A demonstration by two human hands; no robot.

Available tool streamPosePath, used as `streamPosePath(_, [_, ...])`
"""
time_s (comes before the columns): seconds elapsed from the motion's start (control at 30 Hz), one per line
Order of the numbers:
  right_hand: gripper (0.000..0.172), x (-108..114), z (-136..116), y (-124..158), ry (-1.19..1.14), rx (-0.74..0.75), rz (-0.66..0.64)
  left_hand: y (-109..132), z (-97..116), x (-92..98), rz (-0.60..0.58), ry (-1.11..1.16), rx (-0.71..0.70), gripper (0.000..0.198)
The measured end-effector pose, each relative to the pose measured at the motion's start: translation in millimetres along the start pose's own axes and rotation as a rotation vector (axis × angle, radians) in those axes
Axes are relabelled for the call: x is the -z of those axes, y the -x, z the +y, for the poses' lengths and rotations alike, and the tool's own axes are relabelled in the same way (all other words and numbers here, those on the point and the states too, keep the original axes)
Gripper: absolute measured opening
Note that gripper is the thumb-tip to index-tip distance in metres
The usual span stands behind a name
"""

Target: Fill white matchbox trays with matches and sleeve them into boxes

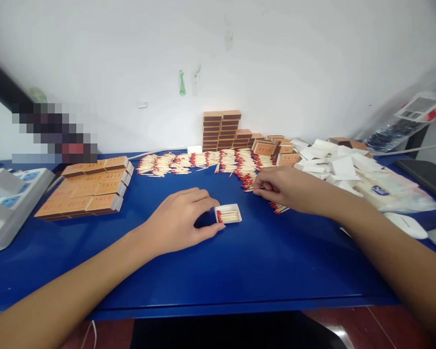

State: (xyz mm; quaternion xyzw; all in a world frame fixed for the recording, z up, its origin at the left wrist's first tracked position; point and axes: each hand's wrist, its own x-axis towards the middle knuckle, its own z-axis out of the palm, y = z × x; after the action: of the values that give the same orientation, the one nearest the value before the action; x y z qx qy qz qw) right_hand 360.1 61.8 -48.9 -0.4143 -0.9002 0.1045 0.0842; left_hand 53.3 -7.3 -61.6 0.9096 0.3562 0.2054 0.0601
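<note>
My left hand (pixel 183 218) rests on the blue table, its thumb and fingers closed around the left end of a small white matchbox tray (pixel 239 220). Inside the tray lies a layer of matches (pixel 229 216), red heads to the left. To the right, my right hand (pixel 276 185) is pinched at the near edge of a long heap of loose red-headed matches (pixel 245 167). Its fingertips close on matches there; how many is hidden. More matches (pixel 279 208) stick out beneath that hand.
Filled-looking matchboxes (pixel 90 186) lie in rows at left, beside a power strip (pixel 18 203). Others are stacked (pixel 221 131) against the wall. White empty trays (pixel 334 162) pile up at right, near a tissue pack (pixel 388 191) and a white case (pixel 405 225).
</note>
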Motion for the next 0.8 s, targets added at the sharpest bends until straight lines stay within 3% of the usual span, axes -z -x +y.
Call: streamPosePath(0.8, [0.021, -5.3, -6.8, 0.0, 0.009, 0.076, 0.076, -0.3, 0.7, 0.0, -0.010, -0.001, 0.005, 0.029])
